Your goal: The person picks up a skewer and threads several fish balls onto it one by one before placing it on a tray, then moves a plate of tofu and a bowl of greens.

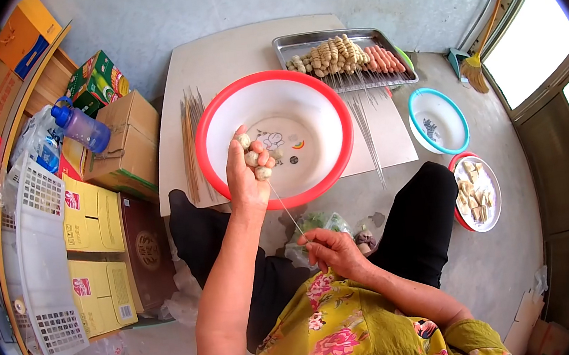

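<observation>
My left hand (248,181) is closed round a few pale, speckled balls (252,159), held over the near left part of a white basin with a red rim (343,136). My right hand (338,250) pinches a thin metal skewer (287,211) in front of my lap. From there the skewer slants up toward the balls; whether its tip has pierced one cannot be made out. Printed pictures show on the basin's floor, partly hidden by my left fingers.
A metal tray (386,82) of loaded skewers stands at the table's (208,60) back right. Bare skewers (194,145) lie left of the basin. On the floor at right are a blue-rimmed basin (464,125) and a bowl of pale food (476,194). Boxes (93,220) line the left.
</observation>
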Demonstrator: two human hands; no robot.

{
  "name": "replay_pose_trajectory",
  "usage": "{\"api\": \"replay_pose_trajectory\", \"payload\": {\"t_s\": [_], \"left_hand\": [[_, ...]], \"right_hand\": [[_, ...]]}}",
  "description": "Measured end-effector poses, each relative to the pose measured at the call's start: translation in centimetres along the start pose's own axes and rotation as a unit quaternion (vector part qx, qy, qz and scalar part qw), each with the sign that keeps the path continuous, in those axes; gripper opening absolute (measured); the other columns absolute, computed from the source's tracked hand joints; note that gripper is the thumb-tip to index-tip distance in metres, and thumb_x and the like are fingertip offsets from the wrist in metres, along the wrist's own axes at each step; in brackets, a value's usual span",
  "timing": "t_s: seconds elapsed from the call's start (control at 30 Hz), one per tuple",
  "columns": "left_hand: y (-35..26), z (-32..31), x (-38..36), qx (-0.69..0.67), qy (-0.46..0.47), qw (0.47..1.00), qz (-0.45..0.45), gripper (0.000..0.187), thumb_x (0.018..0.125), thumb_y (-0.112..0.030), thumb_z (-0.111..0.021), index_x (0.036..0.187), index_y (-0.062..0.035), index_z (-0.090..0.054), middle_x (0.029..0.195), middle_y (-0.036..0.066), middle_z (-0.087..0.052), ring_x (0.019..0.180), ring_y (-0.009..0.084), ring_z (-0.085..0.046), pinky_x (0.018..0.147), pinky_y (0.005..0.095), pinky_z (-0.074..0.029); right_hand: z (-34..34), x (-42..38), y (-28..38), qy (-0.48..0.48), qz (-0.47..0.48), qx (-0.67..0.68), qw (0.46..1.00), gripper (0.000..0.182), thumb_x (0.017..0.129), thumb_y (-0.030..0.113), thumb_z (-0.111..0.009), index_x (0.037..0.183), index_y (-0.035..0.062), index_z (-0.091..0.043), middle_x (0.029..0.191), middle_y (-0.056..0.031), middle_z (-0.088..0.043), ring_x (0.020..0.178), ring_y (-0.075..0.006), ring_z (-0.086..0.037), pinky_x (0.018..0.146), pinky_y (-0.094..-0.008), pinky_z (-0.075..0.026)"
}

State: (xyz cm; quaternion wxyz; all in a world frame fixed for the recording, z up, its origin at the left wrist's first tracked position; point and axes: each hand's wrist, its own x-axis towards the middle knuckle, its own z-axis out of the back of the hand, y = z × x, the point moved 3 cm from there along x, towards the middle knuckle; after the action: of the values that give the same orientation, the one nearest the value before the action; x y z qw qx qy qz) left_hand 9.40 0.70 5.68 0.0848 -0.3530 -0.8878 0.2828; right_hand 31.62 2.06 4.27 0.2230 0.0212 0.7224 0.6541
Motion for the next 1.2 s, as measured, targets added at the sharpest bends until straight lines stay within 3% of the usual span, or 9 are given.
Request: {"api": "replay_pose_trajectory", "payload": {"t_s": [0.47,0.53,0.67,0.83,0.93,1.2], "left_hand": [[-0.1,0.3,0.2,-0.003,-0.009,1.000,-0.002,0.034,0.099,-0.033,-0.039,0.123,-0.0100,-0.046,0.076,0.003,-0.049,0.060,0.0112,-0.042,0.058,0.0272,-0.038],[-0.2,0.1,0.0,-0.001,-0.022,1.000,0.007,0.039,0.101,-0.036,-0.031,0.126,-0.0101,-0.045,0.077,0.003,-0.047,0.061,0.0120,-0.040,0.057,0.0263,-0.035],[-0.4,-0.5,-0.1,0.014,-0.019,1.000,0.012,0.041,0.100,-0.039,-0.032,0.127,-0.0106,-0.044,0.078,0.003,-0.049,0.062,0.0119,-0.041,0.057,0.0267,-0.036],[-0.3,-1.9,-1.0,0.049,-0.107,0.991,0.057,0.046,0.099,-0.045,-0.032,0.133,-0.0141,-0.038,0.083,0.003,-0.054,0.063,0.0122,-0.044,0.055,0.0276,-0.038],[-0.1,-0.2,-0.3,0.030,-0.049,0.997,0.060,0.047,0.099,-0.045,-0.032,0.134,-0.0149,-0.037,0.081,0.002,-0.052,0.062,0.0124,-0.043,0.056,0.0273,-0.038],[-0.5,-0.4,-0.2,0.035,-0.044,0.998,0.032,0.051,0.098,-0.048,-0.032,0.134,-0.0133,-0.037,0.076,0.001,-0.046,0.060,0.0118,-0.040,0.058,0.0273,-0.037]], "right_hand": [[-0.2,-0.1,0.2,0.002,0.002,-0.009,1.000,0.015,0.094,0.009,-0.048,0.103,0.0035,-0.059,0.063,-0.0021,-0.057,0.049,-0.0057,-0.050,0.044,-0.0217,-0.042],[-0.2,-0.1,0.1,0.004,0.004,-0.012,1.000,0.015,0.094,0.009,-0.048,0.103,0.0036,-0.059,0.063,-0.0022,-0.057,0.049,-0.0058,-0.050,0.045,-0.0218,-0.042],[-0.1,0.0,0.0,0.002,0.000,-0.002,1.000,0.015,0.094,0.009,-0.048,0.104,0.0041,-0.059,0.063,-0.0021,-0.057,0.048,-0.0058,-0.049,0.045,-0.0213,-0.042],[0.0,0.0,-0.1,-0.017,-0.010,0.013,1.000,0.015,0.095,0.009,-0.048,0.104,0.0037,-0.058,0.065,-0.0024,-0.058,0.048,-0.0052,-0.049,0.045,-0.0201,-0.041],[0.2,0.1,-0.5,-0.018,-0.005,0.011,1.000,0.015,0.095,0.008,-0.048,0.104,0.0031,-0.059,0.065,-0.0025,-0.059,0.048,-0.0046,-0.048,0.045,-0.0197,-0.041],[0.2,0.3,-0.7,-0.013,0.001,0.014,1.000,0.015,0.095,0.008,-0.048,0.104,0.0030,-0.059,0.064,-0.0026,-0.059,0.046,-0.0043,-0.048,0.044,-0.0194,-0.040]]}}
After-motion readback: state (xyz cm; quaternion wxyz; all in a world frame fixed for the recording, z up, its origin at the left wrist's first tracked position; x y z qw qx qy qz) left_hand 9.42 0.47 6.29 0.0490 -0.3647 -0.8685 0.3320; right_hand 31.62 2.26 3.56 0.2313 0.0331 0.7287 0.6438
